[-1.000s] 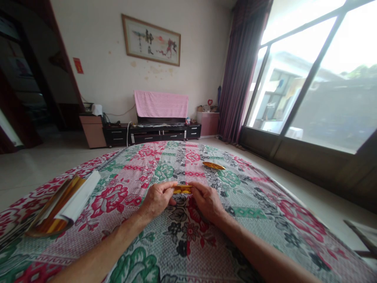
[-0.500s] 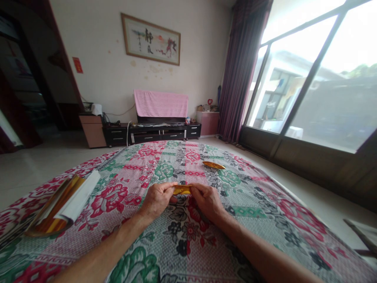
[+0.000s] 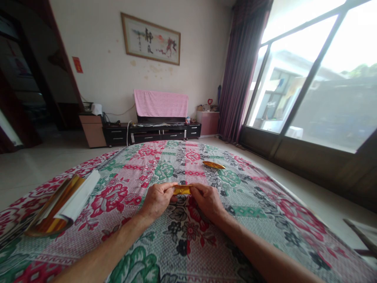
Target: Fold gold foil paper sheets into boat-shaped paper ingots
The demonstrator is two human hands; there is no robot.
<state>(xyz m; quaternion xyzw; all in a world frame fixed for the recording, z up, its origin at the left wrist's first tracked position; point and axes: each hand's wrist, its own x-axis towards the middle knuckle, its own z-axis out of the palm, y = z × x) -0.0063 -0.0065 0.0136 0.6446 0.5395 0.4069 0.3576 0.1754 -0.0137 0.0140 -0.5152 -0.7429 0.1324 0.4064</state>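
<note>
Between my two hands is a small piece of shiny gold foil paper (image 3: 182,190), held level just over the patterned tablecloth (image 3: 188,259). My left hand (image 3: 159,198) pinches its left end, thumb and fingers closed. At the other end my right hand (image 3: 207,198) grips it the same way. The fingers hide both ends, so only the middle part shows. Beyond my right hand lies a folded gold paper boat shape (image 3: 214,165), pointed at both ends, touching neither hand.
At the left of the round table a curled stack of gold and white paper sheets (image 3: 66,206) rests on the cloth. Past the table stand a low black cabinet (image 3: 159,135) and a pink cloth (image 3: 161,103) over a screen. A chair-like frame (image 3: 361,236) is at right.
</note>
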